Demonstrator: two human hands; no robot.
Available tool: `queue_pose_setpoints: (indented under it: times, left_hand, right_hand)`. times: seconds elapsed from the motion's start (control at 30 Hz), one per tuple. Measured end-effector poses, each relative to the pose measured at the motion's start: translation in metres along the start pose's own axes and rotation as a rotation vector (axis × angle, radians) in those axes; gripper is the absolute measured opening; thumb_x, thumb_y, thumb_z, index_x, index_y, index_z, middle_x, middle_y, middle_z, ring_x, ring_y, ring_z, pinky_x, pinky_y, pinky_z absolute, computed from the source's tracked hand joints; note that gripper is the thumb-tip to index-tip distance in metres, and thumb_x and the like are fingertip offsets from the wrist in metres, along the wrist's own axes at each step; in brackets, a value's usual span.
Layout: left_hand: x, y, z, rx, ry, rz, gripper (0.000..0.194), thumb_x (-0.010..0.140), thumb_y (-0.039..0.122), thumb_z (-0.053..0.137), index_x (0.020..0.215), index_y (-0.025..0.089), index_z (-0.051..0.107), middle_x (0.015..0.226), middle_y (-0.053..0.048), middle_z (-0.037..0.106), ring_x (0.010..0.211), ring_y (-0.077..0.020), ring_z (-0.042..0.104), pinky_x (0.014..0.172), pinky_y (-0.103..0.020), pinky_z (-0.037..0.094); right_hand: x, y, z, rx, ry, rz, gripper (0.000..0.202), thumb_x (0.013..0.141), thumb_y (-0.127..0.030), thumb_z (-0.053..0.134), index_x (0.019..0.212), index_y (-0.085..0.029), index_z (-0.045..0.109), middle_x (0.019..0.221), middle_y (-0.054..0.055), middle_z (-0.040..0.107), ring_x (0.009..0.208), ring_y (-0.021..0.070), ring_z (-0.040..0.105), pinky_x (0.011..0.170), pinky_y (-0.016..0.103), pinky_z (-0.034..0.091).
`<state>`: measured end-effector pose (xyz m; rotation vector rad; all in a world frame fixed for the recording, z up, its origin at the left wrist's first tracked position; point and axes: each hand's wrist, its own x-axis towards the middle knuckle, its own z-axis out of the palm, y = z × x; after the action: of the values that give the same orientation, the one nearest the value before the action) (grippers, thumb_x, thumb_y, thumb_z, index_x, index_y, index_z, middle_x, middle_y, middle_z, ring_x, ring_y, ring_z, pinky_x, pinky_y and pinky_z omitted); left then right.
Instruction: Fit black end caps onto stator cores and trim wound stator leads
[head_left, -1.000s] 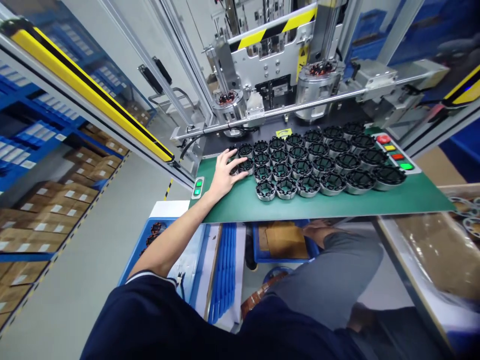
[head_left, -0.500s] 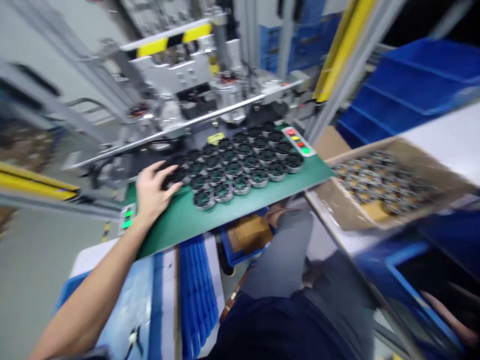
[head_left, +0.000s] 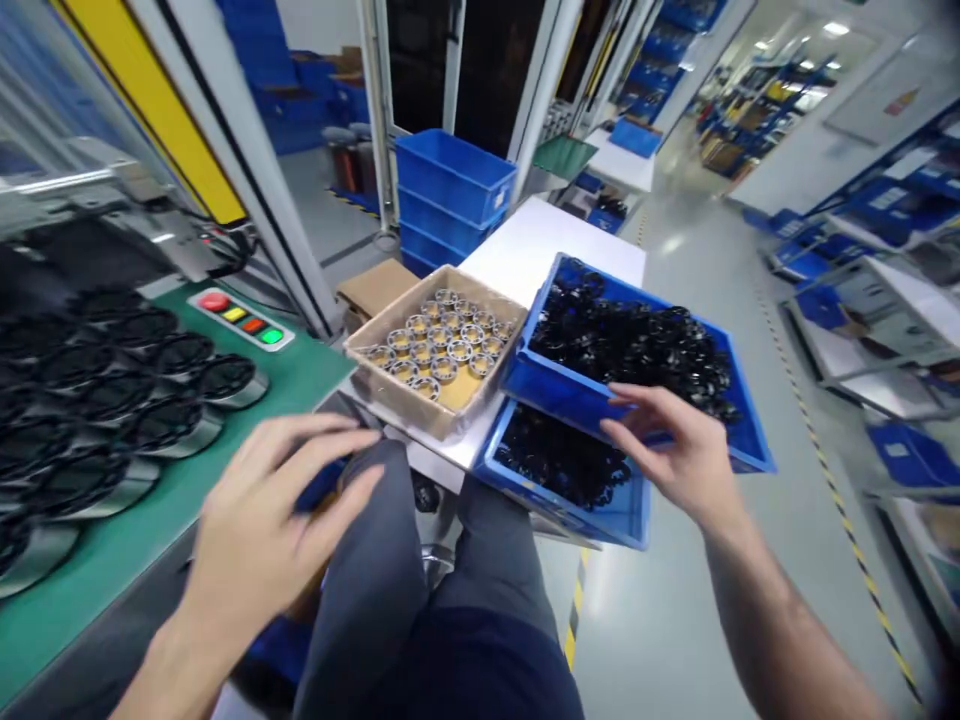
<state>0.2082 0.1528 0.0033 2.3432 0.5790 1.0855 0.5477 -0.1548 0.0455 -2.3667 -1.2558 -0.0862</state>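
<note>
My left hand (head_left: 277, 510) hovers over my lap near the edge of the green work surface (head_left: 315, 375), its fingers apart and nothing in them. To its left stand several metal rings with black inserts (head_left: 172, 425) in rows. My right hand (head_left: 675, 445) is above the lower blue bin (head_left: 637, 510), fingers spread and holding nothing. That bin holds black plastic parts (head_left: 562, 455). An upper blue bin (head_left: 757, 455), heaped with more black parts (head_left: 630, 340), sits partly over it. Between my hands and farther off, a cardboard box (head_left: 360, 375) contains several bare metal rings (head_left: 442, 370).
A button panel (head_left: 240, 318) with red, yellow and green buttons lies on the green surface. Beside it rises a yellow machine post (head_left: 150, 100). Stacked blue crates (head_left: 450, 190) stand behind the white table (head_left: 525, 240). Shelving (head_left: 877, 310) lines the right side.
My view has swung right, from the machine to the box and bins. My left hand has left the ring with the black insert at the left of the rows. My right hand has risen over the bins.
</note>
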Motion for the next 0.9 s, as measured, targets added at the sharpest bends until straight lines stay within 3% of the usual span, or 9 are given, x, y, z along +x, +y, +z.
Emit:
queue_pose_setpoints:
  times: [0.07, 0.13, 0.2, 0.33, 0.47, 0.57, 0.67, 0.77, 0.9]
  left_hand:
    - [0.049, -0.003, 0.05, -0.005, -0.101, 0.089, 0.014, 0.11, 0.048, 0.076, 0.112, 0.042, 0.089, 0.112, 0.0, 0.088, 0.105, -0.0307, 0.086, 0.101, -0.054, 0.072]
    - [0.091, -0.016, 0.094, 0.167, -0.316, 0.052, 0.029, 0.117, 0.049, 0.061, 0.12, 0.033, 0.086, 0.123, -0.005, 0.089, 0.116, -0.031, 0.086, 0.104, -0.05, 0.071]
    - [0.121, -0.036, 0.131, 0.355, -0.597, 0.019, 0.035, 0.12, 0.043, 0.055, 0.14, 0.032, 0.081, 0.147, -0.008, 0.085, 0.138, -0.0326, 0.082, 0.112, -0.049, 0.069]
    - [0.147, -0.074, 0.175, 0.509, -0.944, -0.002, 0.038, 0.107, 0.03, 0.08, 0.145, 0.028, 0.08, 0.142, -0.012, 0.086, 0.129, -0.0332, 0.084, 0.108, -0.046, 0.07]
    - [0.154, -0.09, 0.191, 0.571, -1.142, -0.001, 0.049, 0.113, 0.043, 0.085, 0.154, 0.021, 0.075, 0.148, -0.014, 0.08, 0.13, -0.0307, 0.081, 0.114, -0.055, 0.071]
    - [0.158, -0.091, 0.198, 0.602, -1.186, 0.017, 0.047, 0.114, 0.044, 0.085, 0.154, 0.021, 0.075, 0.151, -0.014, 0.078, 0.134, -0.0317, 0.079, 0.117, -0.057, 0.07]
    - [0.161, -0.094, 0.208, 0.624, -1.202, 0.019, 0.043, 0.114, 0.043, 0.084, 0.15, 0.021, 0.077, 0.152, -0.014, 0.078, 0.137, -0.0318, 0.078, 0.118, -0.057, 0.07]
    - [0.161, -0.097, 0.214, 0.59, -1.199, -0.005, 0.039, 0.114, 0.043, 0.085, 0.145, 0.021, 0.079, 0.152, -0.014, 0.078, 0.136, -0.0312, 0.079, 0.117, -0.055, 0.07]
    - [0.164, -0.101, 0.204, 0.421, -1.095, -0.076, 0.036, 0.114, 0.043, 0.084, 0.141, 0.021, 0.08, 0.149, -0.013, 0.079, 0.136, -0.0308, 0.079, 0.118, -0.055, 0.069]
  right_hand:
    - [0.038, 0.005, -0.022, -0.087, -0.006, -0.033, 0.043, 0.118, -0.059, 0.067, 0.147, -0.029, 0.077, 0.124, 0.011, 0.084, 0.1, 0.0283, 0.085, 0.092, 0.046, 0.074]
    - [0.08, 0.017, -0.025, -0.182, -0.077, -0.067, 0.042, 0.117, -0.049, 0.07, 0.151, -0.026, 0.077, 0.135, 0.014, 0.082, 0.118, 0.0335, 0.083, 0.108, 0.052, 0.071]
    - [0.119, 0.034, -0.014, -0.271, -0.196, -0.096, 0.048, 0.11, -0.038, 0.078, 0.156, -0.024, 0.077, 0.148, 0.017, 0.078, 0.134, 0.0383, 0.079, 0.121, 0.056, 0.066]
    - [0.163, 0.063, 0.02, -0.414, -0.418, -0.113, 0.051, 0.108, -0.041, 0.087, 0.153, -0.021, 0.076, 0.149, 0.015, 0.078, 0.129, 0.0325, 0.078, 0.118, 0.056, 0.067]
    - [0.174, 0.082, 0.033, -0.508, -0.479, -0.121, 0.051, 0.111, -0.057, 0.084, 0.146, -0.021, 0.075, 0.145, 0.013, 0.077, 0.125, 0.0286, 0.077, 0.111, 0.053, 0.068]
    - [0.177, 0.088, 0.029, -0.532, -0.47, -0.13, 0.055, 0.099, -0.059, 0.094, 0.133, -0.018, 0.08, 0.139, 0.018, 0.076, 0.123, 0.0348, 0.077, 0.107, 0.052, 0.067]
    - [0.177, 0.087, 0.022, -0.499, -0.466, -0.179, 0.049, 0.095, -0.054, 0.096, 0.126, -0.017, 0.082, 0.133, 0.022, 0.075, 0.12, 0.0402, 0.078, 0.103, 0.051, 0.066]
    - [0.173, 0.085, 0.017, -0.432, -0.482, -0.247, 0.033, 0.104, -0.048, 0.086, 0.119, -0.019, 0.084, 0.134, 0.019, 0.076, 0.119, 0.0349, 0.078, 0.11, 0.048, 0.064]
    - [0.164, 0.085, 0.016, -0.349, -0.5, -0.267, 0.033, 0.105, -0.048, 0.085, 0.117, -0.018, 0.083, 0.131, 0.015, 0.079, 0.114, 0.0288, 0.077, 0.111, 0.047, 0.063]
